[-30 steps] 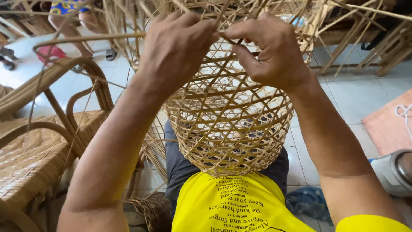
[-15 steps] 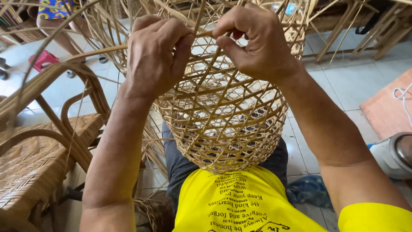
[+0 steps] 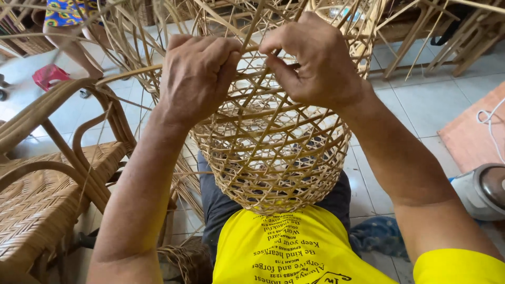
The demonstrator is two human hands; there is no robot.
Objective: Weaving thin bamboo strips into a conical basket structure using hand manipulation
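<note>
An open-weave bamboo basket (image 3: 271,158) rests on my lap, its closed bottom against my yellow shirt and its loose strips fanning upward. My left hand (image 3: 197,73) is closed around strips at the upper left of the weave. Just to its right, my right hand (image 3: 310,60) pinches a strip at the upper edge of the weave. The two hands sit side by side, almost touching, with a long strip (image 3: 252,26) rising between them.
A woven rattan chair (image 3: 47,179) stands close on my left. Wooden frames (image 3: 447,37) lean at the back right. Another person's legs (image 3: 79,50) are at the top left by a pink object (image 3: 48,76). A grey appliance (image 3: 481,192) and an orange mat (image 3: 473,131) lie on the tiled floor at right.
The basket and both hands sit slightly lower in view than a second ago. My fingers have shifted their hold on the strips at the top of the weave.
</note>
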